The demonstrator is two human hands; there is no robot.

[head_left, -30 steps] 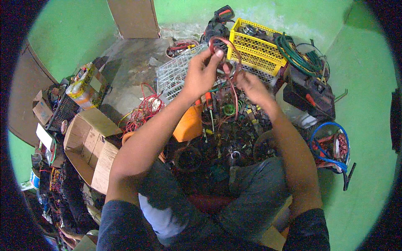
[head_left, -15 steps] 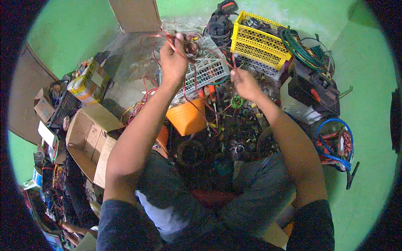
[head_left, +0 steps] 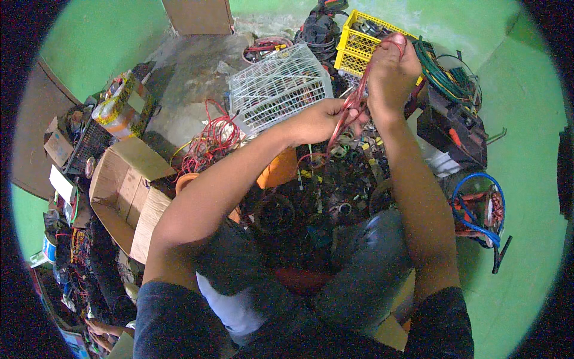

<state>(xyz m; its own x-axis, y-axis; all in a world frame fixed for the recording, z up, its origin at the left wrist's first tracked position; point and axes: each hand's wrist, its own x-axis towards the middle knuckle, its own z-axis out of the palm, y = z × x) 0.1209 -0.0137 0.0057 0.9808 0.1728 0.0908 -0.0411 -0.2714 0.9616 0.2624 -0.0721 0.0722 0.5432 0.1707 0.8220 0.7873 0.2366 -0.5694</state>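
Observation:
A bundle of red wire (head_left: 357, 96) is stretched between my two hands, in front of the yellow crate. High up, my right hand (head_left: 393, 75) is closed around the wire, and a loop of it curves over the fingers. Lower and to the left, my left hand (head_left: 323, 123) pinches the strands, which hang a short way below it. Under my left wrist stands an orange container (head_left: 280, 170), partly hidden by my forearm. A tangle of red wires (head_left: 212, 143) lies left of that forearm.
Beyond my hands are a white plastic crate (head_left: 272, 84) and a yellow crate (head_left: 353, 45). Green cable coils (head_left: 439, 75) lie to the right, with a blue cable (head_left: 484, 230) nearer. An open cardboard box (head_left: 122, 200) is at left. Another person's hand (head_left: 103, 328) shows lower left.
Both hands have come together at the right. My left hand swung right and down from above the white crate; my right hand rose. The wire is now gathered between them.

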